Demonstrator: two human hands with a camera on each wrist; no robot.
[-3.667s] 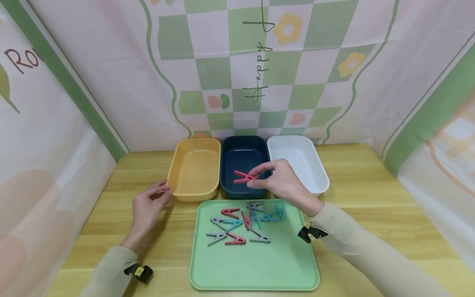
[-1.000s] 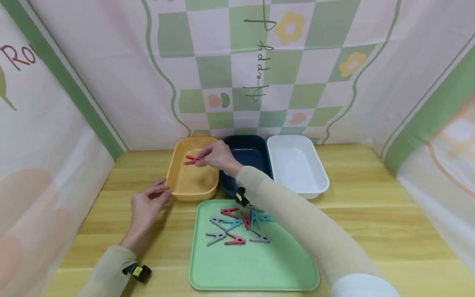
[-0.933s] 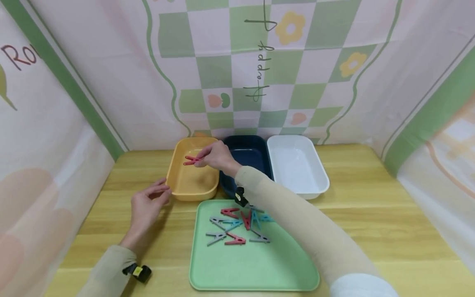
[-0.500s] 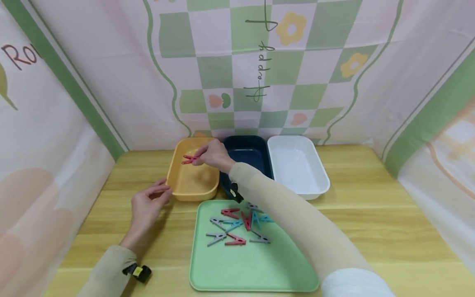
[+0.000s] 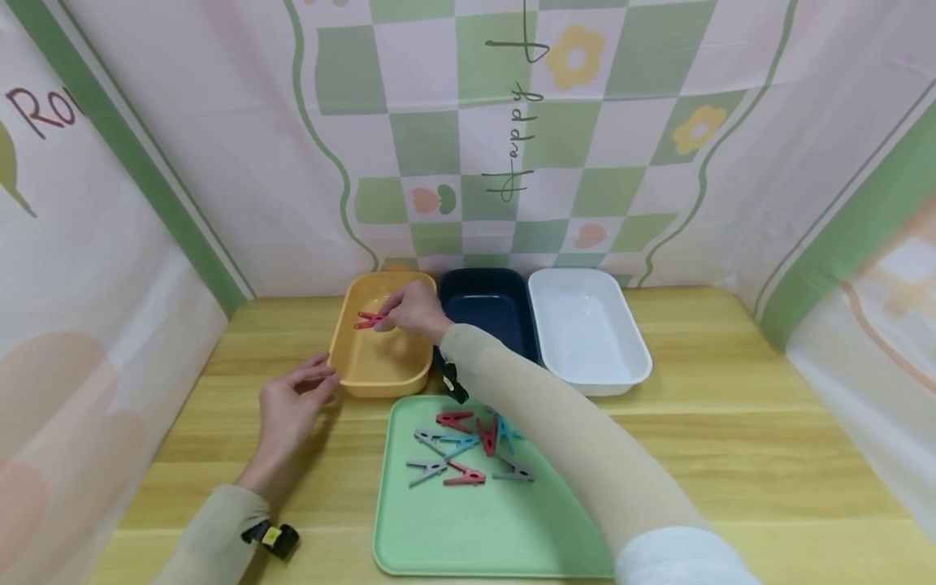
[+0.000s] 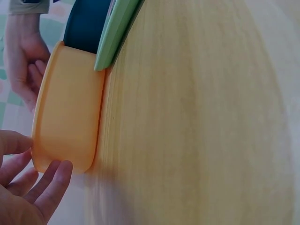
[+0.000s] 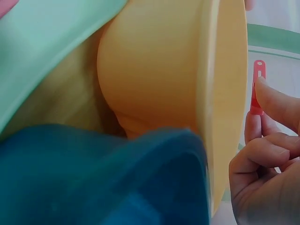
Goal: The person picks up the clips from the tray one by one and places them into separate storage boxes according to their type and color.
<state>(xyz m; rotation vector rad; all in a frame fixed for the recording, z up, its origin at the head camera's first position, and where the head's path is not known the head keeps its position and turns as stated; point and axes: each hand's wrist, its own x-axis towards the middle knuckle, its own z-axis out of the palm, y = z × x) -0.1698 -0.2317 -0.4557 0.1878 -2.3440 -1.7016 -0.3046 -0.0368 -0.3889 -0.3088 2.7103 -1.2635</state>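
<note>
Over the yellow bin (image 5: 383,388), my right hand (image 5: 415,310) pinches a red clothespin (image 5: 368,320) between thumb and fingers. The right wrist view shows that clothespin (image 7: 258,89) held at the fingertips of the hand (image 7: 269,159), beyond the bin's rim (image 7: 208,93). My left hand (image 5: 292,410) touches the bin's near left corner with relaxed fingers; in the left wrist view the fingers of this hand (image 6: 35,183) rest against the end of the bin (image 6: 70,108). Red, grey and blue clothespins lie on the green tray (image 5: 483,528), some partly hidden by the right sleeve.
A dark blue bin (image 5: 486,313) stands right of the yellow one, with a white bin (image 5: 585,325) beside it. The green tray lies in front of them on the wooden table (image 5: 731,447). A patterned cloth (image 5: 490,138) hangs behind. My right forearm crosses above the tray.
My right hand has carried the red clothespin left from over the dark blue bin to the yellow bin, then shifted slightly further left. The left hand has stayed at the corner.
</note>
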